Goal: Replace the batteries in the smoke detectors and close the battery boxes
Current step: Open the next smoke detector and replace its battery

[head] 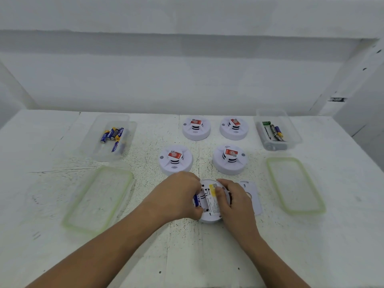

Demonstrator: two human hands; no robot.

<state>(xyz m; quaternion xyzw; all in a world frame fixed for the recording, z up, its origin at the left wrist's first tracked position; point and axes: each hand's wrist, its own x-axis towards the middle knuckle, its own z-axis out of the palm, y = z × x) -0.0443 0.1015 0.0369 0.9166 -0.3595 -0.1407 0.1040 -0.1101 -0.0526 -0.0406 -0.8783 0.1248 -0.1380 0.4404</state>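
A white smoke detector [209,215] lies upside down on the table near me, its battery box open. My left hand [178,196] presses a blue battery [197,200] into the box's left side. My right hand [234,204] grips the detector's right edge, thumb on its label. The detector's white cover plate [252,196] lies flat just right of my right hand. Several other detectors stand face up behind: two close [175,160] [229,159] and two farther [196,127] [234,128].
A clear box [97,138] at the left holds several blue batteries [113,136]. A clear box [291,132] at the right holds green and dark batteries [274,130]. Two green-rimmed lids [70,215] [320,204] lie flat on either side. A white wall runs behind the table.
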